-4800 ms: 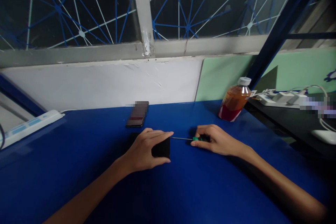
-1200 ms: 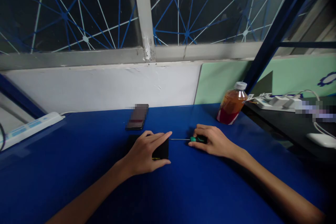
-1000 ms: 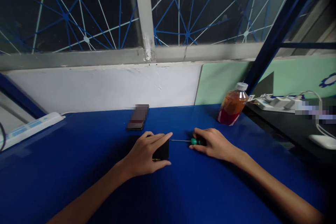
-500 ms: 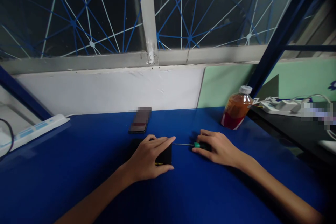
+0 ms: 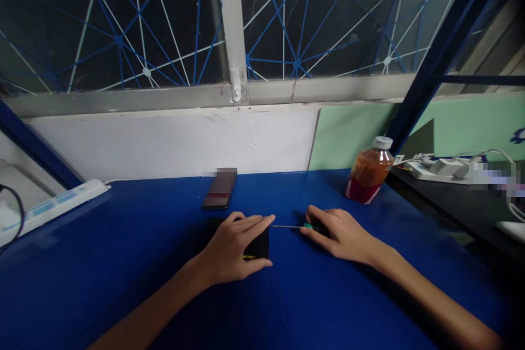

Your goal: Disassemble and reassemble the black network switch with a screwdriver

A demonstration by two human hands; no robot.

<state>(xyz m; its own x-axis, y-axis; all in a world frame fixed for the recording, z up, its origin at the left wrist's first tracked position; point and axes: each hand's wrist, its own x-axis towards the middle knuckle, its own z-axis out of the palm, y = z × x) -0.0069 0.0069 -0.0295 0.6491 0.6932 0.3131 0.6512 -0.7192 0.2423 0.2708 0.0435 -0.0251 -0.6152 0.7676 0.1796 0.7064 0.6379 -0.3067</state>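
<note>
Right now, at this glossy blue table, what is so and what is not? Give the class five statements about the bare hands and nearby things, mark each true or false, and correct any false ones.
1. The right hand grips a green-and-black screwdriver with a thin metal shaft. True.
2. The clear plastic bottle of orange-brown drink is uncapped. False: a white cap is on it.
3. The left hand lies across a black, box-shaped object. True.
4. The dark, slab-shaped phone is right of the bottle. False: it is to the left.
5. A long white power strip lies toward the table's left end. True.
</note>
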